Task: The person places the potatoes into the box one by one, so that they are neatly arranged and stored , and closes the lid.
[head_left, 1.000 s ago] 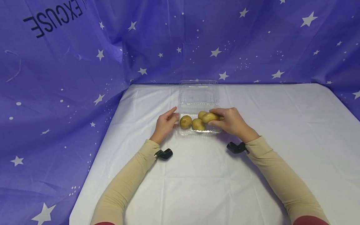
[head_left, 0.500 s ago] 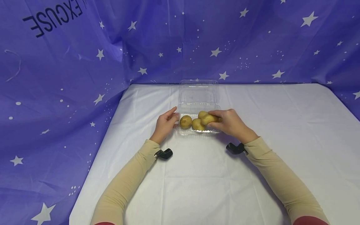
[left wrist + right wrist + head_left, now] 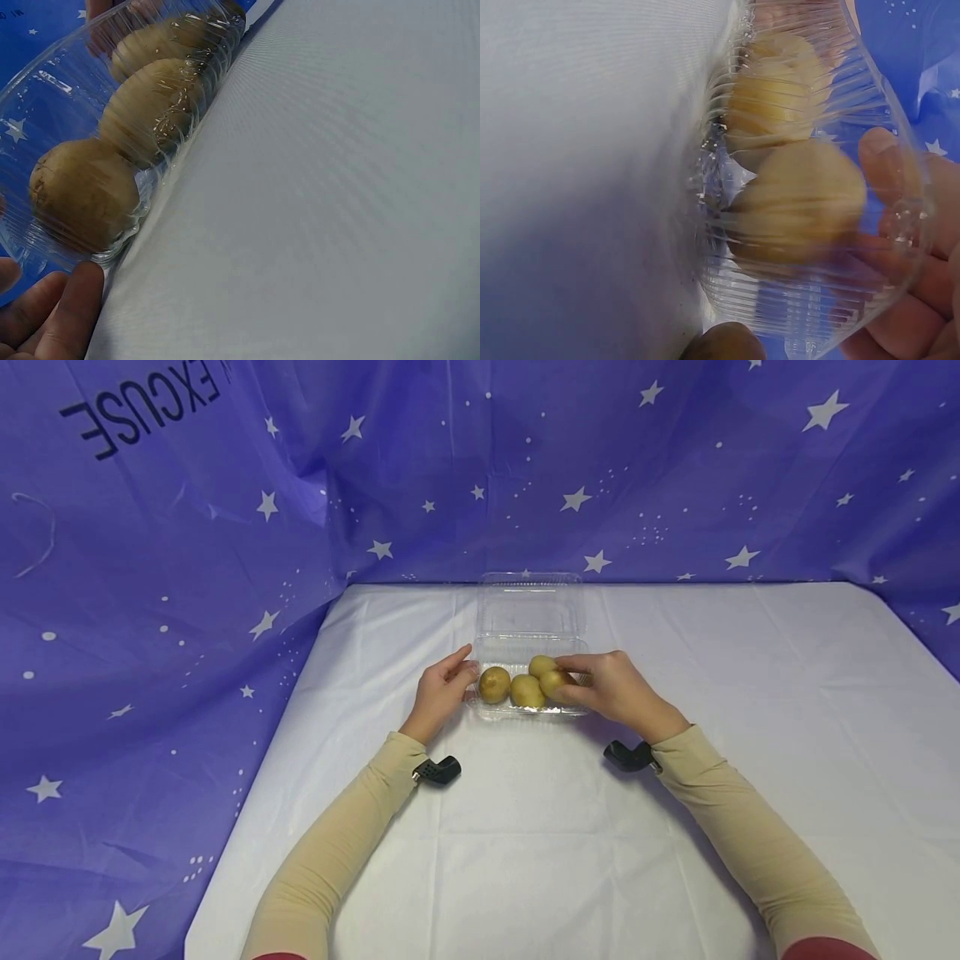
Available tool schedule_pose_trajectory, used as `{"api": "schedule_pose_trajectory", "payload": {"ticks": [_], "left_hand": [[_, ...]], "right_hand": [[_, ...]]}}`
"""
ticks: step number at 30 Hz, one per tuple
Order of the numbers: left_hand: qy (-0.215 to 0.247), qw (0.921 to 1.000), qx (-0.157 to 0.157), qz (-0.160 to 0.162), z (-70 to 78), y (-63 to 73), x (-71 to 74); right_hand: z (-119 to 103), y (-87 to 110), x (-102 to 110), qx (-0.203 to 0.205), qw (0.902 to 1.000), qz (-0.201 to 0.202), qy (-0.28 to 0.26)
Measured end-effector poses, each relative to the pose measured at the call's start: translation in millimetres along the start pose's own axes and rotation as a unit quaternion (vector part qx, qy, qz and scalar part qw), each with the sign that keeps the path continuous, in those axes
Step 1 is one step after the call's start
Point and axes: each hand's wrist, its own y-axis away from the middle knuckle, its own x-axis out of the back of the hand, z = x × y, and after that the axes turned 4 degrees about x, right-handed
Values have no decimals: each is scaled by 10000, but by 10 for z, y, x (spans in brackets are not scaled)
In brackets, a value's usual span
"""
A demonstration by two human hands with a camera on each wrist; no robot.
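A clear plastic clamshell box (image 3: 495,712) stands on the table with its lid (image 3: 531,603) raised at the back. Several potatoes lie in its base, among them one at the left end (image 3: 494,685), one in the front middle (image 3: 527,692) and one behind (image 3: 542,666). My right hand (image 3: 611,685) holds another potato (image 3: 555,682) at the right, its thumb and fingers around it and partly hiding it. The left hand (image 3: 441,693) rests against the box's left end, fingers relaxed. In the left wrist view, left fingertips (image 3: 84,289) touch the box's corner.
A white cloth (image 3: 510,843) covers the table. Behind and to the left hangs a purple sheet (image 3: 420,460) with white stars. A black wrist camera sits on each sleeve, one at the left (image 3: 438,771) and one at the right (image 3: 628,756).
The potato in my right hand has shifted slightly left and down and turned in the fingers, against the others. The left hand has stayed at the box's end.
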Motion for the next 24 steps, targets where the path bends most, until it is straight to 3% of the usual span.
{"api": "schedule_pose_trajectory", "payload": {"ticks": [14,24], "left_hand": [[3,10000,14,-1,11,15,4],[-3,10000,27,3,4,7,5]], "right_hand": [[-2,3,76,-184,9997,93,-97],[53,53,215,-293,9986,449,-24]]}}
